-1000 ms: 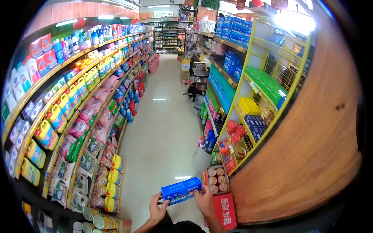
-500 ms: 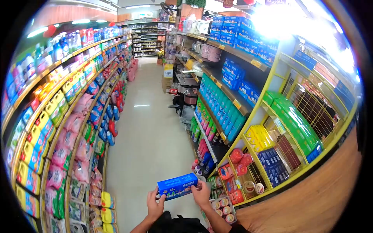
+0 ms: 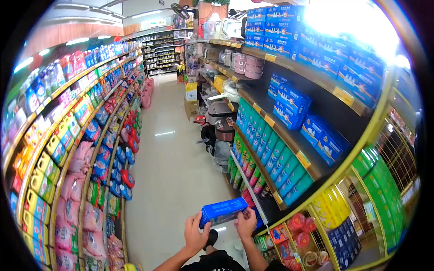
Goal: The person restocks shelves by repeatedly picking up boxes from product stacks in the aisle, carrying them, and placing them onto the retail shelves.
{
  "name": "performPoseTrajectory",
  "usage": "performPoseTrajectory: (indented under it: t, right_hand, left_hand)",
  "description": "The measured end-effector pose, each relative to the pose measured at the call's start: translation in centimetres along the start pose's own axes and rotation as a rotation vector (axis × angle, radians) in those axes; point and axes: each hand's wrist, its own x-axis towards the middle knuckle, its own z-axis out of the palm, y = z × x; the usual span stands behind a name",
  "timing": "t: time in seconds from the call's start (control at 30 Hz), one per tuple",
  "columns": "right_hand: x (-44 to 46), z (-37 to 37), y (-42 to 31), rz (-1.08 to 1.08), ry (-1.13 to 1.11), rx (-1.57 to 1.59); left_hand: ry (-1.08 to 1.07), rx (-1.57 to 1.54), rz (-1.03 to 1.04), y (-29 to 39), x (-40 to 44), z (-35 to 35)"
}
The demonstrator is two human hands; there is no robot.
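A blue cardboard box [image 3: 224, 210] is held level in front of me, over the aisle floor. My left hand [image 3: 195, 232] grips its left end, thumb on the near side. My right hand [image 3: 245, 222] pinches the lower right corner. To the right, blue boxes of similar look stand on the middle shelf [image 3: 290, 106], and more are stacked on the top shelf [image 3: 278, 29]. Below them are rows of teal spray cans [image 3: 266, 147].
On the left runs a long shelf of detergent bottles [image 3: 38, 203] and pink bags [image 3: 72, 194]. A yellow wire rack [image 3: 312, 212] with packaged goods stands at the right. Rice cookers [image 3: 221, 113] and a carton [image 3: 191, 107] line the aisle's right side ahead.
My view has shifted toward the right-hand shelves, which now look closer. The box has moved right in view, still between both hands, and its printed front has tipped more out of sight.
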Motion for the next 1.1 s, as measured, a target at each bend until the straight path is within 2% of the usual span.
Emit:
performPoseTrajectory:
  t: [0.07, 0.17, 0.27, 0.37, 0.4, 0.5, 0.53, 0.6, 0.7, 0.73, 0.77, 0.83, 0.93, 0.97, 1.03, 1.1]
  right_hand:
    - [5.4, 3.7, -0.9, -0.088, 0.046, 0.056]
    - [13.0, 7.1, -2.4, -0.155, 0.035, 0.099]
    - [20.2, 9.9, -6.0, -0.184, 0.022, 0.080]
    - [25.3, 12.6, -9.6, -0.373, 0.099, 0.189]
    - [27.1, 12.8, -9.7, -0.336, 0.075, 0.170]
    - [31.8, 14.3, -13.1, -0.454, 0.133, 0.217]
    - [33.5, 14.7, -13.5, -0.418, 0.133, 0.235]
    - [36.6, 15.3, -15.0, -0.446, 0.196, 0.043]
    - [41.7, 16.7, -16.5, -0.477, 0.271, -0.067]
    - [43.6, 17.4, -17.0, -0.498, 0.304, -0.077]
    - [45.6, 18.1, -17.5, -0.517, 0.336, -0.092]
    - [49.4, 19.3, -18.6, -0.468, 0.373, -0.071]
    - [56.2, 20.5, -19.6, -0.471, 0.522, -0.103]
    - [58.3, 20.5, -19.7, -0.427, 0.549, -0.072]
    - [62.3, 20.3, -19.8, -0.343, 0.600, -0.002]
    - [65.4, 19.7, -19.7, -0.358, 0.556, 0.059]
  left_hand:
    - [0.006, -0.067, 0.021, -1.7, 6.8, 2.6]
    - [-0.103, -0.069, -0.022, -3.4, 16.4, 5.0]
    - [-0.045, -0.192, 0.106, -4.6, 25.4, 8.5]
    - [-0.038, -0.309, 0.165, -4.8, 33.5, 11.8]
    - [-0.039, -0.351, 0.180, -4.7, 36.2, 13.0]
    - [-0.061, -0.275, 0.353, -4.6, 44.7, 16.5]
    - [-0.091, -0.347, 0.340, -4.5, 47.5, 18.0]
    - [-0.164, -0.494, 0.311, -4.3, 52.7, 21.5]
    - [-0.324, -0.729, 0.145, -2.6, 59.6, 25.9]
    - [-0.314, -0.676, 0.242, -3.8, 62.4, 28.7]
    - [-0.369, -0.692, 0.213, -3.8, 65.0, 30.6]
    - [-0.353, -0.788, 0.333, -3.1, 70.1, 35.0]
    - [-0.482, -0.801, 0.327, -0.2, 76.2, 39.0]
    - [-0.572, -0.662, 0.287, 0.7, 78.1, 40.0]
    - [-0.707, -0.647, 0.286, 1.4, 81.6, 43.9]
    - [-0.854, -0.668, 0.285, 0.8, 84.2, 49.4]
